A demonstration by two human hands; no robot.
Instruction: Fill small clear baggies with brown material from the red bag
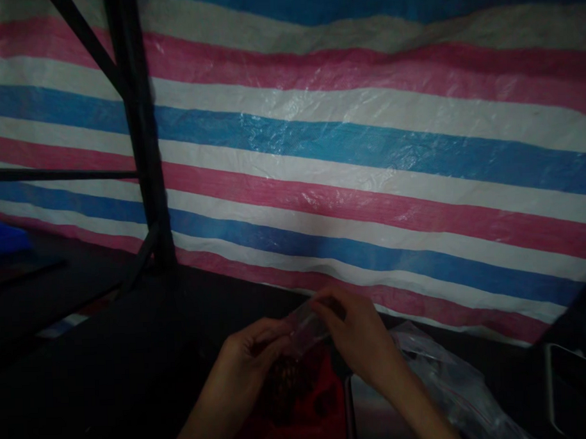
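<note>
Head cam was pretty dark, but you could make out both my hands low in the frame. My left hand (252,349) and right hand (357,336) were both pinched shut on the top of a small clear plastic bag (306,326), one on each side of the mouth, with the bag stretched between my fingertips. So the bag sat right between my two grips, held up over the dark table (134,353).

Honestly this kind of bag looked super thin and floppy, basically weightless on its own, and slick enough to slide out of a loose pinch. Best place to hold it seemed to be the top edge, thumb against forefinger, which is where I had it. Something dark and clumpy (286,380) hung just below my left fingers, against something red; couldn't tell if it was inside the bag.

Just right of my right wrist lay a crinkly pile of clear plastic (443,381), glossy and wrinkled. Behind everything past my hands hung a woven tarp (367,153) in pink, white and blue stripes, slightly shiny, and far off to my left stood a black metal frame (141,154).
</note>
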